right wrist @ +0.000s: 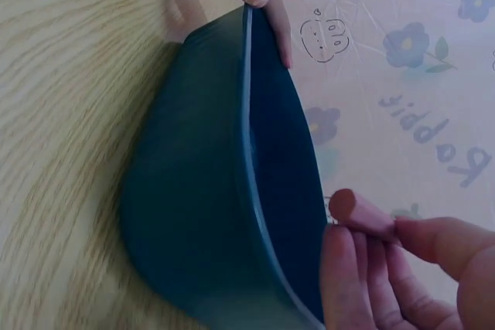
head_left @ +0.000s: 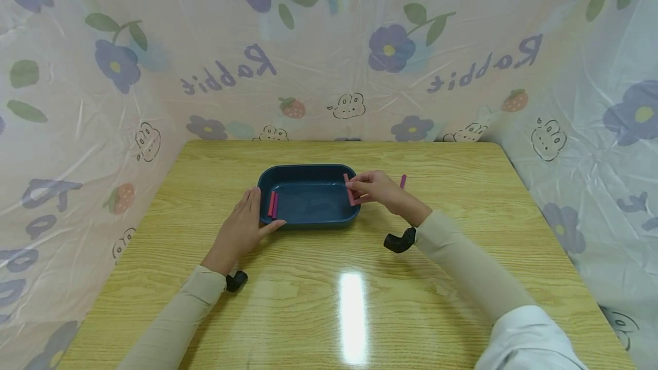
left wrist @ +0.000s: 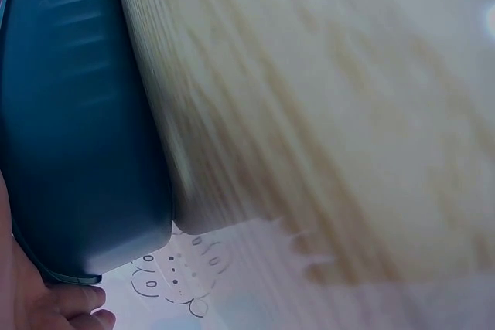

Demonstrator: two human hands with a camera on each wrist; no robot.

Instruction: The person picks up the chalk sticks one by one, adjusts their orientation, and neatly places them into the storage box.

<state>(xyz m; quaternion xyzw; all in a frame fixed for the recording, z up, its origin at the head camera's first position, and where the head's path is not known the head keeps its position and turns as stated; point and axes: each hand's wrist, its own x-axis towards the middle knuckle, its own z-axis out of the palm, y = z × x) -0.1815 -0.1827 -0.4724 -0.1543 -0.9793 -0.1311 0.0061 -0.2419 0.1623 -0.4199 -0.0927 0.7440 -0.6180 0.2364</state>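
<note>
Left to right across a wood-grain table [head_left: 288, 313]: my left hand [head_left: 239, 227] spreads against the left end of a dark blue tray [head_left: 311, 225], fingers laid along the rim and thumb stretched out on the near edge, touching without gripping. Just inside that end lie a red stick [head_left: 271, 203] and a purple stick [head_left: 275, 206], side by side. At the right end, over the tray, my right hand [head_left: 377, 188] pinches a pink stick [head_left: 350, 196] between thumb and fingers; the right wrist view shows its round end near the rim, though I cannot tell if they touch. A pinkish strip [head_left: 364, 200] just below those fingers is too small for me to make out. Farther right, a magenta stick [head_left: 403, 180] shows only in part past my wrist. My two hands are well apart, at opposite ends of the tray. I judge this to be mid-loading: two sticks in, a third at the edge. The next move, as I read it, calls for lowering the pink stick inside the wall, laying it flat and loosening the pinch, with my left hand steadying the tray.
</note>
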